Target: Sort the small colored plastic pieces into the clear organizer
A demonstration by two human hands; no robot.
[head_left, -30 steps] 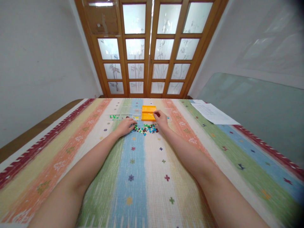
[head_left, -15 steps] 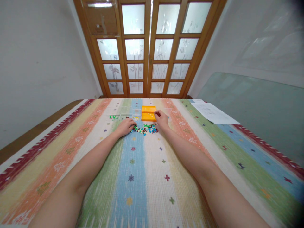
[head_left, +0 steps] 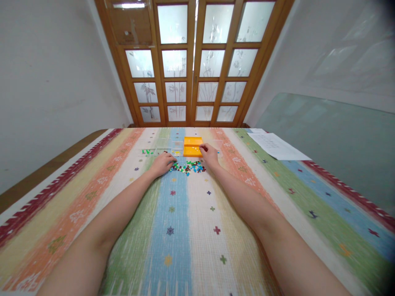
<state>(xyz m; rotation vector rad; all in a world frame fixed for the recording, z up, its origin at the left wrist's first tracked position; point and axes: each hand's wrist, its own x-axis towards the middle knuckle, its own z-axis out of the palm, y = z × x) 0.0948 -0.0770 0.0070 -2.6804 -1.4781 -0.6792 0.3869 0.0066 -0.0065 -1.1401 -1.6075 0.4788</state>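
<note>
My left hand rests on the table at the left edge of a pile of small colored pieces. Its fingers are curled together, and whatever they may hold is hidden. My right hand is at the right side of an open orange box. Thumb and fingertips are pinched there, on something too small to make out. A few pale bits lie inside this box. The pile, in green, blue, dark red, white and yellowish, spreads on the cloth between my hands, just in front of the box.
Left of the orange box stand clear boxes, one with green pieces, another with yellow pieces. A clear box is partly behind my right hand. Printed paper sheets lie at the right on the striped tablecloth. Wooden glazed doors stand beyond.
My right hand has shifted very slightly left at the orange box, still pinched. The left hand stays at the pile's edge.
</note>
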